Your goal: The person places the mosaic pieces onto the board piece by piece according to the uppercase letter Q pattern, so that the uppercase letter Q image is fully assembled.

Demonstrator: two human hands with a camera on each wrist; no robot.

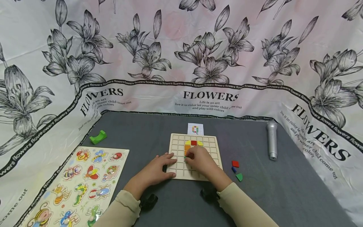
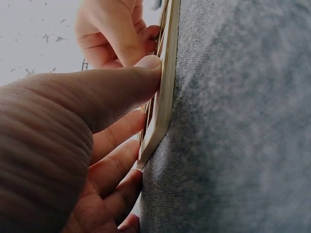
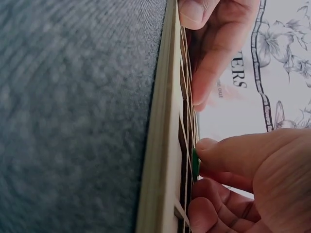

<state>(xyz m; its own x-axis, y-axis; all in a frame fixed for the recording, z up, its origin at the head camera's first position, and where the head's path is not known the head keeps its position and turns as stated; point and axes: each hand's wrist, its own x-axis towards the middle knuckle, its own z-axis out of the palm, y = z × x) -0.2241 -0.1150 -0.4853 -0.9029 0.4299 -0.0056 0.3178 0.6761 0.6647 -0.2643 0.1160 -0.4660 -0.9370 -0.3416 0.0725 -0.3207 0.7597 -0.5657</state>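
The wooden grid board [image 1: 177,170] lies on the grey table, with yellow, red and orange pieces in its upper middle cells. My right hand [image 1: 202,160] is over the board's middle; in the right wrist view its thumb and fingers pinch a green piece [image 3: 196,164] at the board's surface. My left hand [image 1: 154,170] rests on the board's left edge, fingers spread and thumb on the near corner, as the left wrist view also shows. A card [image 1: 195,129] with a coloured pattern touches the board's far edge. Cells under my right hand are hidden.
Right of the board lie a red square [image 1: 235,164], a small blue piece [image 1: 233,169] and a green piece [image 1: 239,177]. A silver cylinder [image 1: 272,142] stands or lies farther right. At left are an insect picture board [image 1: 93,170] and a green curved block [image 1: 98,137].
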